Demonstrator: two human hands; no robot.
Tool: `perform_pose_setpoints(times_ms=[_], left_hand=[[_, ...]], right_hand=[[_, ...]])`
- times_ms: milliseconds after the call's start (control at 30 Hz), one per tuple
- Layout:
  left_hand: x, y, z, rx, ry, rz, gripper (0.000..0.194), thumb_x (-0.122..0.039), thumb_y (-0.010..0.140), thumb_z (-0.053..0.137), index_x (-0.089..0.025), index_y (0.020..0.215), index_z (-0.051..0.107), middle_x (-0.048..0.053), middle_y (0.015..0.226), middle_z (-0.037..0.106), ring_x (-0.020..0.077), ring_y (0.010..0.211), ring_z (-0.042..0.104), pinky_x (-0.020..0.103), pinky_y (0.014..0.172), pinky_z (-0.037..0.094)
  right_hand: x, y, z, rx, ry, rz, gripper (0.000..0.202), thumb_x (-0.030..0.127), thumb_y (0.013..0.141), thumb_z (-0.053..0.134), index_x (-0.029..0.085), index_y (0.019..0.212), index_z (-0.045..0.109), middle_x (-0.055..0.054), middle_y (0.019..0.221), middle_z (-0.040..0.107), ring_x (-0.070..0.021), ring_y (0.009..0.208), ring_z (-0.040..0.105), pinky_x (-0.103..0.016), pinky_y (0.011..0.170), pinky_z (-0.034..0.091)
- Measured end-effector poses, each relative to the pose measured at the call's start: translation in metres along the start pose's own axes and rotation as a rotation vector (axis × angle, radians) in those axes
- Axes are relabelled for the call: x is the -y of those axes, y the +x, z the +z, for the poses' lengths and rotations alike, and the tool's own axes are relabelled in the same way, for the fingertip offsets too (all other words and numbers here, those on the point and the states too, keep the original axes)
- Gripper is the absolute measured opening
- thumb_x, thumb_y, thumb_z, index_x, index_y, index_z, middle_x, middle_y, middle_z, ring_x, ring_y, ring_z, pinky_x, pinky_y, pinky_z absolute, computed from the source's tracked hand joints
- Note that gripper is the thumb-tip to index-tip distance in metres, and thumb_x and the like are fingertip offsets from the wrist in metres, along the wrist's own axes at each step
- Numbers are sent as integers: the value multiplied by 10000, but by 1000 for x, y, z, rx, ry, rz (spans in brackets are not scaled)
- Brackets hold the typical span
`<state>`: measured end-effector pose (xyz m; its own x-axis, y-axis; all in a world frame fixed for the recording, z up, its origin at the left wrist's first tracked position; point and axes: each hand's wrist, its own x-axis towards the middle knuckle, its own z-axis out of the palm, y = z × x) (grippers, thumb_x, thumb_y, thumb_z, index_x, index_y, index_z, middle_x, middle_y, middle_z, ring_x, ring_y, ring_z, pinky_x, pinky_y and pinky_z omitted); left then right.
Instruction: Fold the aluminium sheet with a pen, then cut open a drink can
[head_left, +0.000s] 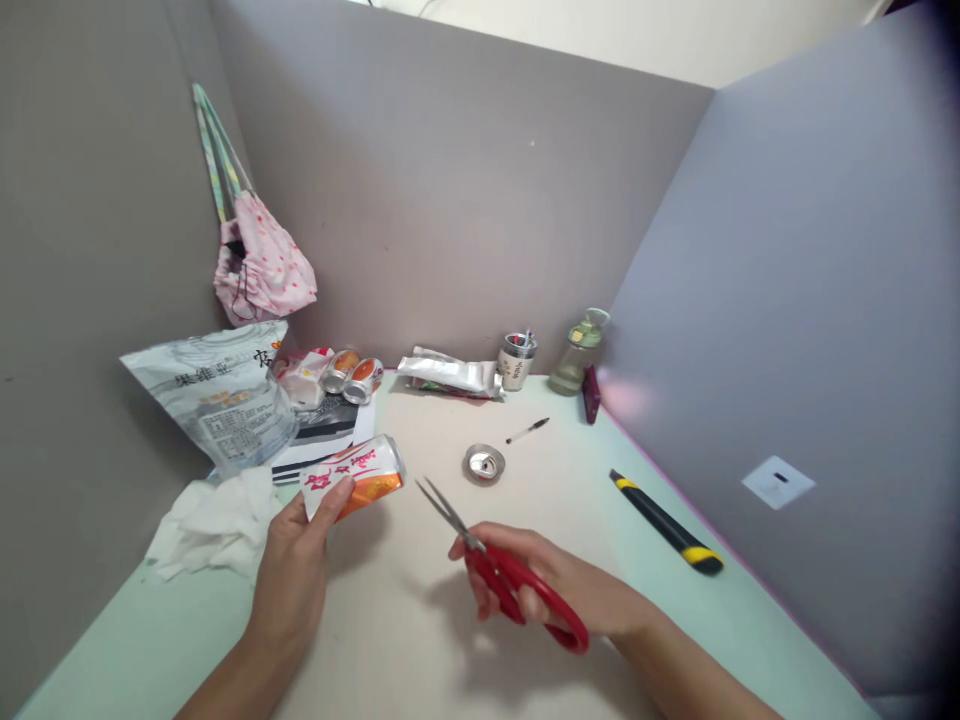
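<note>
My left hand (304, 530) is closed around a white and orange drink can (367, 475) with pink lettering, tilted on its side above the table. In my right hand (525, 570) I hold red-handled scissors (510, 580). Their slim metal blades are slightly parted and point up and left, just right of the can's end and apart from it. A cut-off can top (484, 464) with its opening lies on the table beyond the blades. Past it rests a black pen (528, 431).
A black and yellow utility knife (666, 522) lies at the right. At the left are crumpled tissues (217, 525), a white plastic bag (225, 400) and two more cans (363, 380). Foil packets (450, 376), a pen cup (517, 362) and a green bottle (577, 352) line the back wall.
</note>
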<state>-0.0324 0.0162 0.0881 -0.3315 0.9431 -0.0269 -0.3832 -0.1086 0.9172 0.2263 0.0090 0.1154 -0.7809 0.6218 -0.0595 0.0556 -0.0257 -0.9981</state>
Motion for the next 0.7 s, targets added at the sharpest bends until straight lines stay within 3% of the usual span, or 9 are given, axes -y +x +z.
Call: perform_pose_setpoints(times_ms=[267, 533, 700], left_hand=[[-1, -9, 4, 69, -31, -29, 334, -348, 743, 812, -192, 1033, 756, 36, 1082, 772, 276, 1130, 642, 317, 983, 472], [6, -19, 4, 112, 21, -47, 371, -366, 764, 806, -219, 1100, 750, 25, 1108, 766, 268, 1101, 650, 300, 965, 457], [17, -29, 4, 229, 116, -56, 357, -446, 810, 755, -224, 1090, 769, 38, 1088, 773, 283, 1058, 659, 326, 981, 442]], right_hand=[[-11, 7, 8, 7, 58, -28, 704, 723, 830, 596, 152, 1242, 572, -42, 857, 528, -169, 765, 544, -367, 787, 510], [-13, 13, 15, -22, 125, -93, 637, 700, 873, 559, 148, 1192, 572, -16, 803, 518, -104, 603, 448, -419, 820, 518], [-17, 16, 19, -50, 191, -121, 610, 691, 886, 552, 158, 1182, 557, -25, 837, 537, -97, 602, 467, -419, 815, 506]])
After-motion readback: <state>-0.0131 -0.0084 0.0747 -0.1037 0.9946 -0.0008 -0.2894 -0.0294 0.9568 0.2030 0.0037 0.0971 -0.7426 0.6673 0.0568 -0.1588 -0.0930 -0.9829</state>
